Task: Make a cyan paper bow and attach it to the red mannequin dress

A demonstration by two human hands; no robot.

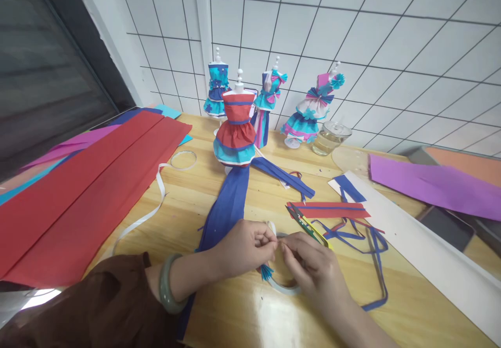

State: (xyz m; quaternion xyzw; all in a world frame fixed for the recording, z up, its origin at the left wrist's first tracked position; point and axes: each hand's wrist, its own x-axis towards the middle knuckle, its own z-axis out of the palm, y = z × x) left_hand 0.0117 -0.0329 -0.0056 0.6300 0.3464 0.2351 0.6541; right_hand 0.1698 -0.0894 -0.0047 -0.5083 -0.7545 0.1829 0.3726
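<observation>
My left hand (250,242), with a bangle (169,285) on its wrist, is closed in a pinch at the middle of the table. Fingertip to fingertip with it, my right hand (313,259) pinches too. What lies between the fingertips is too small to make out. Below them shows a small pleated blue piece of paper (266,272), partly hidden by my left hand. A roll of tape (282,288) lies under both hands. Thread snips with yellow and green handles (311,228) rest just beyond my right hand. A blue paper strip (227,207) runs under my left forearm.
A small dress form in a red and blue paper dress (236,134) stands ahead, several others behind it. Red paper sheets (97,181) cover the left side. A glass cup (331,138), blue scraps (379,264), a white strip (426,254) and purple paper (434,186) lie right.
</observation>
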